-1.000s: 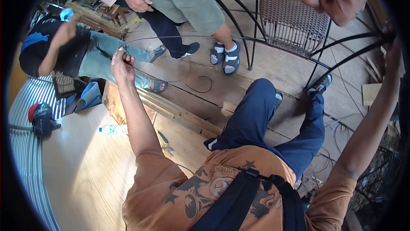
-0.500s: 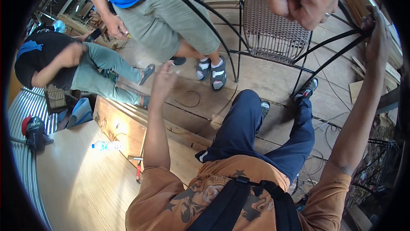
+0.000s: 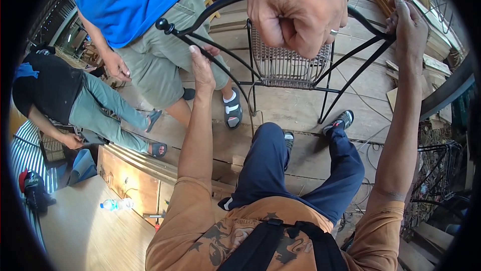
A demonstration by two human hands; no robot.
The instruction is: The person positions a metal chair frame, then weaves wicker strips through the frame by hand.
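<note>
A chair with a black metal frame (image 3: 343,53) and a brown woven seat (image 3: 285,63) stands in front of me. My left hand (image 3: 202,68) is closed round the bar on its left side, near the round knob (image 3: 163,24). At the opposite end of the curved rail, my right hand (image 3: 410,28) is wrapped round the frame; its fingers are partly hidden. Another person's closed hand (image 3: 298,13), wearing a ring, comes in from the top edge and sits over the middle of the rail, hiding part of the seat.
A person in a blue shirt (image 3: 135,5) stands close by the chair's left side. Farther left, another person in a black shirt (image 3: 50,85) bends forward. A wooden tabletop (image 3: 75,226) holds a plastic bottle (image 3: 116,204). Planks (image 3: 386,0) and loose wire lie at right.
My left hand has moved up from open air onto the chair's bar. The chair frame has shifted left in view. My right hand stays at the rail's end. The person in black has lowered an arm.
</note>
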